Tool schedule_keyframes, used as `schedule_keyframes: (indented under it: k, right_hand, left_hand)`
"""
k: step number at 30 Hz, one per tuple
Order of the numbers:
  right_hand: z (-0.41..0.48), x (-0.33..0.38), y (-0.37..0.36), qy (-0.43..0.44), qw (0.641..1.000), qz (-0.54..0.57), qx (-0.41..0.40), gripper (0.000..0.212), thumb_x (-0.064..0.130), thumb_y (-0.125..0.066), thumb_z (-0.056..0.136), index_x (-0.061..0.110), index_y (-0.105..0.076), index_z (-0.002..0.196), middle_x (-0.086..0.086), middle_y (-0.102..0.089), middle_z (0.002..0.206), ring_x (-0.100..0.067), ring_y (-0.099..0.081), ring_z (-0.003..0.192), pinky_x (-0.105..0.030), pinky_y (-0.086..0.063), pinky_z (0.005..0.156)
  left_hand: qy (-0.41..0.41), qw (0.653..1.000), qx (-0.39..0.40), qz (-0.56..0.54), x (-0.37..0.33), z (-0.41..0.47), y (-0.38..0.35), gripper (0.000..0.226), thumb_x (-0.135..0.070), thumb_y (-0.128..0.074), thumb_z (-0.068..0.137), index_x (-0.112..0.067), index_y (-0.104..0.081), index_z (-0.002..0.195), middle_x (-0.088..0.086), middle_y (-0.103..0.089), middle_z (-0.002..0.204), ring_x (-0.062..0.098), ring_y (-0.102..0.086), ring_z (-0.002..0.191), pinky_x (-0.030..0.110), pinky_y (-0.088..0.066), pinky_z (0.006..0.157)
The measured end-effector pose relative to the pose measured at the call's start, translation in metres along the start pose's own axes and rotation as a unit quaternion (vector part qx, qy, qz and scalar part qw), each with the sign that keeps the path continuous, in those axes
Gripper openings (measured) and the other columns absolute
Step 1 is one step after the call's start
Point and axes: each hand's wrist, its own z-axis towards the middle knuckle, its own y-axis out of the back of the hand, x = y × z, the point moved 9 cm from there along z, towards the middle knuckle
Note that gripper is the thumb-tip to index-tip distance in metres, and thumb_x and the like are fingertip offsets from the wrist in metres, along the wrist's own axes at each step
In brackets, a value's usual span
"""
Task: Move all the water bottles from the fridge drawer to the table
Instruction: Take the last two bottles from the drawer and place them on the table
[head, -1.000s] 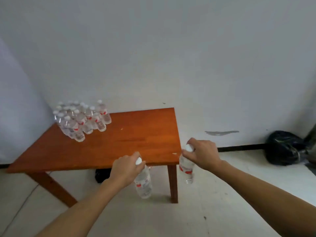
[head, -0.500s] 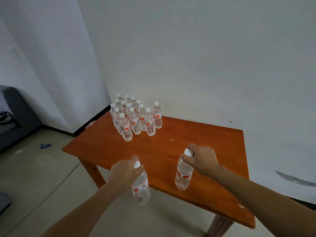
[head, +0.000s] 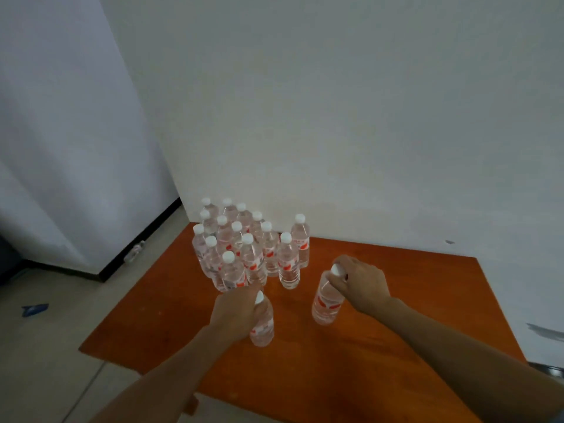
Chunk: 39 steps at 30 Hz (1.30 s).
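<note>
Your worktop (head: 396, 346) is an orange-brown wooden top with its far edge against the white wall (head: 335, 117). At its far left corner stands a tight cluster of bottles (head: 238, 254), all upright, clear, with white caps and red-marked labels, and most touch their neighbours. Two on the cluster's right side stand slightly apart from the pack. Nearer you, over the bare middle, your left hand (head: 235, 309) grips the left-hand bottle (head: 263, 329) by its cap. Your right hand (head: 363, 285) grips the right-hand bottle (head: 326, 302) the same way. You cannot tell whether their bases touch the wood.
</note>
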Motion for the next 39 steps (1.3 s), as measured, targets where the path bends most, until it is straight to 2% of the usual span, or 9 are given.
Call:
schedule_keyframes:
  k: [4, 8, 14, 18, 23, 28, 33, 35, 39]
  right_hand:
    - [0.06, 0.003, -0.022, 0.0, 1.0, -0.003, 0.007, 0.03, 0.053, -0.046, 0.093, 0.028, -0.054, 0.106, 0.008, -0.062, 0.096, -0.01, -0.06, 0.073, -0.027, -0.052, 0.063]
    - [0.108, -0.007, -0.061, -0.021, 0.999, -0.015, 0.041, 0.027, 0.05, -0.047, 0.093, 0.028, -0.052, 0.108, 0.008, -0.062, 0.098, -0.01, -0.059, 0.073, -0.024, -0.05, 0.062]
    - [0.158, -0.009, -0.103, -0.016, 0.996, -0.018, 0.082, 0.032, 0.047, -0.045, 0.095, 0.023, -0.051, 0.115, 0.004, -0.061, 0.102, -0.012, -0.058, 0.076, -0.022, -0.041, 0.059]
    - [0.172, -0.008, -0.116, -0.048, 0.995, -0.013, 0.085, 0.036, 0.051, -0.044, 0.095, 0.023, -0.051, 0.117, 0.004, -0.061, 0.104, -0.01, -0.058, 0.078, -0.024, -0.05, 0.065]
    - [0.172, -0.009, -0.112, -0.131, 0.989, -0.003, 0.064, 0.036, 0.049, -0.046, 0.095, 0.023, -0.05, 0.12, 0.004, -0.06, 0.111, -0.011, -0.057, 0.08, -0.021, -0.042, 0.061]
    - [0.129, -0.015, -0.093, -0.247, 0.968, -0.003, 0.034, 0.051, 0.045, -0.052, 0.093, 0.024, -0.04, 0.137, 0.0, -0.053, 0.132, -0.021, -0.062, 0.103, -0.032, -0.05, 0.077]
    - [0.037, -0.036, -0.045, -0.343, 0.938, -0.043, 0.026, 0.042, 0.047, -0.047, 0.095, 0.024, -0.047, 0.13, 0.001, -0.056, 0.122, -0.024, -0.062, 0.095, -0.037, -0.053, 0.073]
    - [-0.015, -0.045, -0.015, -0.388, 0.919, -0.067, 0.007, 0.043, 0.047, -0.047, 0.095, 0.024, -0.048, 0.131, 0.002, -0.057, 0.121, -0.021, -0.062, 0.095, -0.034, -0.053, 0.072]
    - [-0.139, -0.053, 0.044, -0.496, 0.862, -0.1, -0.039, 0.042, 0.046, -0.049, 0.094, 0.024, -0.05, 0.13, 0.002, -0.06, 0.118, -0.016, -0.061, 0.097, -0.031, -0.053, 0.077]
  left_hand:
    - [-0.011, 1.0, 0.009, -0.011, 0.018, 0.053, -0.019, 0.027, -0.042, -0.047, 0.095, -0.025, -0.05, 0.116, -0.009, -0.063, 0.093, 0.008, -0.06, 0.081, 0.021, -0.042, 0.066]
    - [-0.012, 0.999, 0.046, -0.025, 0.033, 0.099, -0.046, 0.032, -0.044, -0.046, 0.095, -0.024, -0.049, 0.12, -0.004, -0.066, 0.105, 0.013, -0.062, 0.091, 0.029, -0.051, 0.077]
    - [-0.048, 0.994, 0.094, -0.008, 0.043, 0.151, -0.065, 0.038, -0.043, -0.045, 0.095, -0.025, -0.042, 0.128, -0.002, -0.066, 0.105, 0.014, -0.062, 0.089, 0.029, -0.05, 0.074]
    - [-0.091, 0.988, 0.123, -0.008, 0.041, 0.163, -0.07, 0.039, -0.041, -0.044, 0.095, -0.023, -0.043, 0.129, 0.0, -0.064, 0.111, 0.016, -0.062, 0.096, 0.027, -0.046, 0.075]
    - [-0.173, 0.976, 0.129, 0.002, 0.038, 0.172, -0.063, 0.033, -0.04, -0.048, 0.092, -0.02, -0.051, 0.118, 0.0, -0.065, 0.101, 0.016, -0.062, 0.087, 0.03, -0.05, 0.073]
    - [-0.316, 0.947, 0.049, 0.022, 0.015, 0.181, -0.028, 0.033, -0.041, -0.039, 0.098, -0.02, -0.048, 0.121, 0.0, -0.063, 0.097, 0.015, -0.061, 0.076, 0.027, -0.049, 0.062]
    - [-0.391, 0.917, 0.072, 0.009, -0.044, 0.18, -0.016, 0.024, -0.035, -0.043, 0.097, -0.016, -0.054, 0.106, 0.001, -0.063, 0.09, 0.017, -0.061, 0.073, 0.031, -0.05, 0.062]
    - [-0.451, 0.889, 0.082, 0.022, -0.082, 0.162, -0.02, 0.024, -0.036, -0.042, 0.097, -0.016, -0.053, 0.104, -0.001, -0.06, 0.089, 0.016, -0.059, 0.076, 0.031, -0.051, 0.066]
    - [-0.551, 0.83, 0.08, 0.041, -0.168, 0.102, -0.023, 0.025, -0.037, -0.041, 0.096, -0.018, -0.051, 0.107, 0.007, -0.062, 0.102, 0.028, -0.062, 0.092, 0.034, -0.048, 0.074]
